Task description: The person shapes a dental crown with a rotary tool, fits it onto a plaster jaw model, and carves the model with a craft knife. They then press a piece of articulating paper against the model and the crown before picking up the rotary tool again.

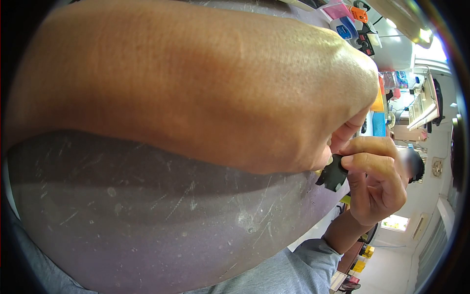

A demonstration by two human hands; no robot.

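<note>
A small dark green-black piece [335, 174] with an angular edge is held up above the grey surface; I cannot make out its kind. My right hand [376, 183], coming from a grey sleeve, pinches it between thumb and fingers. My left hand [338, 93] reaches in over the surface, its forearm filling much of the view. The curled fingers and thumb tip of that hand meet the near edge of the piece. What the left fingertips grip is mostly hidden behind the hand. A tiny yellow bit shows by the left thumb.
The view is turned sideways. A scratched grey tabletop [196, 210] spreads beneath the hands. Along its far side stand a blue-and-white container [344, 30], an orange item [359, 13], a plastic bottle [395, 79] and a blue bin [378, 124]. Another person [416, 165] is in the background.
</note>
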